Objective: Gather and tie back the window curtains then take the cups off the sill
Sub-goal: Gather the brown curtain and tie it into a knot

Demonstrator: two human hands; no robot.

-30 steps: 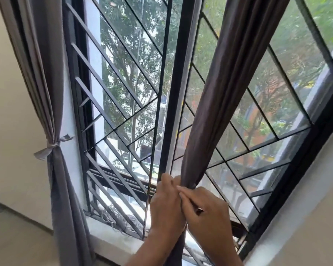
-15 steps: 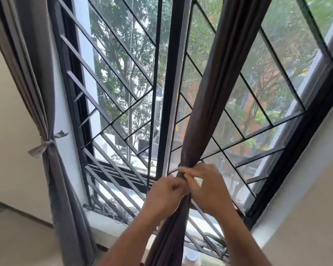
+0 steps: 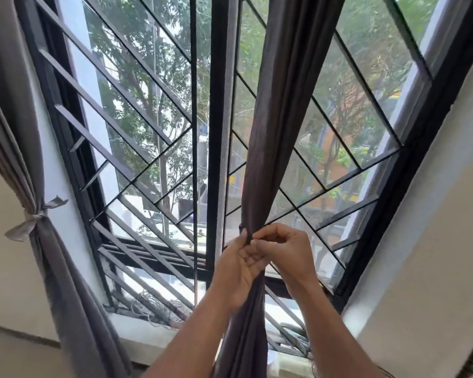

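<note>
Since a second ago your hands have risen in the head view and your forearms now show in full, with more of the sill under them. Your left hand (image 3: 239,271) is closed round the gathered right curtain (image 3: 273,137); your right hand (image 3: 284,252) pinches a dark strip at the same spot, fingertips (image 3: 254,242) meeting the left thumb. Whether that strip is a tie or a fold of cloth, you cannot tell.

Count two curtains. The left curtain (image 3: 52,263) hangs by the wall, already bound with one pale tie (image 3: 33,218), knotted, its ends sticking out. The right one runs from the top edge down across the middle of the window, bunched into a rope where you hold it, then falls between your forearms and out of the bottom edge.

Two hands, two bare forearms. No cup can be made out for certain: a pale shape (image 3: 272,360) just right of the curtain's lower end, near the sill (image 3: 145,339), is cut off by cloth and arm.

Behind the glass stands a black grille (image 3: 137,165) of slanted bars, with one thick centre post (image 3: 216,132). A tangle of pale wires (image 3: 153,306) lies at the grille's foot on the left, another on the right, partly behind your right forearm. Trees and buildings outside are blurred.
</note>
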